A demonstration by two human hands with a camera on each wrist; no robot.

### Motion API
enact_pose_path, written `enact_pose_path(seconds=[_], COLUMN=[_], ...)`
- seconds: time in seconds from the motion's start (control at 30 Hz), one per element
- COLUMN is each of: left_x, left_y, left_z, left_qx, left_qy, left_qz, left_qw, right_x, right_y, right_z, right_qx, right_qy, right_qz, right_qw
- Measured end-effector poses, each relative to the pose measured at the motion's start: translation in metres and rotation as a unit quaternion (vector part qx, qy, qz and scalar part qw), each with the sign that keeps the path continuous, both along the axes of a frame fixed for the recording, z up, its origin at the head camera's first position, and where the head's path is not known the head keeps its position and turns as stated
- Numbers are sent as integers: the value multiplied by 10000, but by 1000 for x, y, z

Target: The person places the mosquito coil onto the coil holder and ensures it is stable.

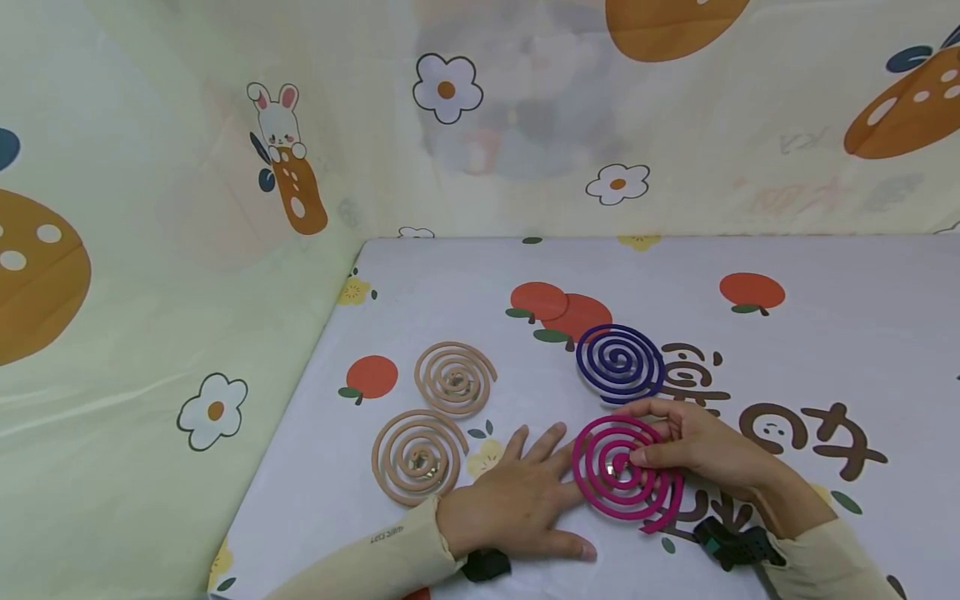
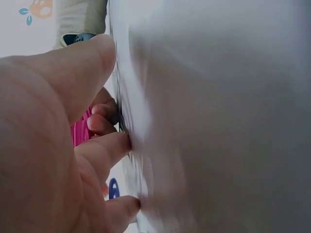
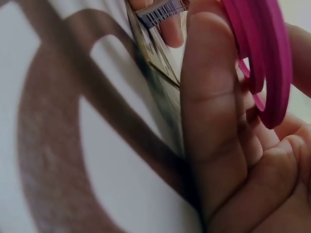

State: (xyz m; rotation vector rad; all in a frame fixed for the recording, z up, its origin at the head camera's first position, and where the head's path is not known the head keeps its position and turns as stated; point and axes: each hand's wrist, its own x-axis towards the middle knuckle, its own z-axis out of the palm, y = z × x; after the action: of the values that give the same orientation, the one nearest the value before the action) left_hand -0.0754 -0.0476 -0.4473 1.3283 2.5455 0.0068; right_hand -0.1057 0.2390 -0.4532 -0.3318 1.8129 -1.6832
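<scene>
My right hand (image 1: 701,450) pinches a pink mosquito coil (image 1: 621,461) between thumb and fingers near its centre, tilted up over the table. A bit of shiny metal (image 1: 612,470) shows through its middle. In the right wrist view, the coil (image 3: 277,63) stands edge-on beside the fingers, and a thin gold-coloured metal piece with a barcode strip (image 3: 161,13) lies close by. Palm down with spread fingers, my left hand (image 1: 517,504) rests on the table; the coil's left edge overlaps its fingertips. Its fingertips (image 2: 127,206) touch the surface in the left wrist view.
A dark blue coil (image 1: 618,358) lies beyond my right hand. Two tan coils, a nearer one (image 1: 376,454) and a farther one (image 1: 453,344), lie to the left with metal at their centres. Printed sheeting forms walls (image 1: 517,200) at the back and left.
</scene>
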Motion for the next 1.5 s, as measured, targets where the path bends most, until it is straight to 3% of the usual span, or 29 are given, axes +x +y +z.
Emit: enact_pose_path(seconds=[0.53, 0.87, 1.1, 1.5], left_x=[-4, -4, -4, -4], left_y=[0, 0, 0, 0], left_z=[1, 0, 0, 0], left_qx=[-50, -68, -31, 26], left_qy=[-317, -164, -242, -81], left_qz=[86, 57, 69, 25], left_qw=[9994, 9998, 9997, 10000], right_x=[0, 0, 0, 2], right_y=[-6, -7, -7, -6], right_z=[-3, -4, -4, -2], right_qx=[137, -49, 63, 129], right_qy=[138, 64, 11, 8], right_qz=[-226, -333, -438, -350], right_qw=[9996, 9994, 9990, 9993])
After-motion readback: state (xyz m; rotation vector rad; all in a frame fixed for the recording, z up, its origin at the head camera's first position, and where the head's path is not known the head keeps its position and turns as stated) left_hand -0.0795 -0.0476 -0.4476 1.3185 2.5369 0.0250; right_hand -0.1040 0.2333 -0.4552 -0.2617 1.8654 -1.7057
